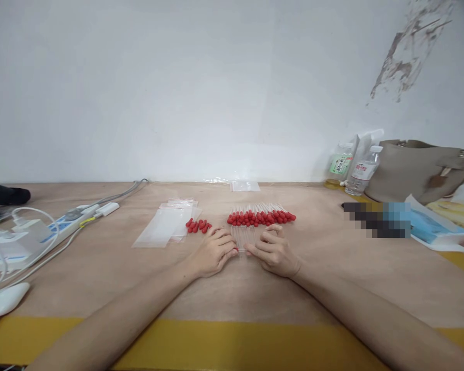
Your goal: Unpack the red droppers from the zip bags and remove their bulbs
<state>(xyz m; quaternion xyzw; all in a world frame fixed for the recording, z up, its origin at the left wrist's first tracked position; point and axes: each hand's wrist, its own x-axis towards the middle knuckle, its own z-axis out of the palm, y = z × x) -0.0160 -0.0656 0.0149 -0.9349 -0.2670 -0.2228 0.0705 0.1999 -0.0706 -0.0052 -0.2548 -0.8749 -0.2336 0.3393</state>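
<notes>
Fingers of the left hand (216,251) and right hand (275,252) curl narrowly at either side of a clear, streaked plastic piece (243,237); whether they pinch or merely touch it, I cannot tell. It lies between them, red-headed sticks (251,218) just beyond at 12 o'clock, loose red heads (195,225) towards 10. Likely feather-light, slippery and easily bent, it is probably best taken by its near corners.

Left hand (215,253): fingers (227,247) curled | right hand (277,255): fingers bent | forearms (139,313) angled inward
</notes>
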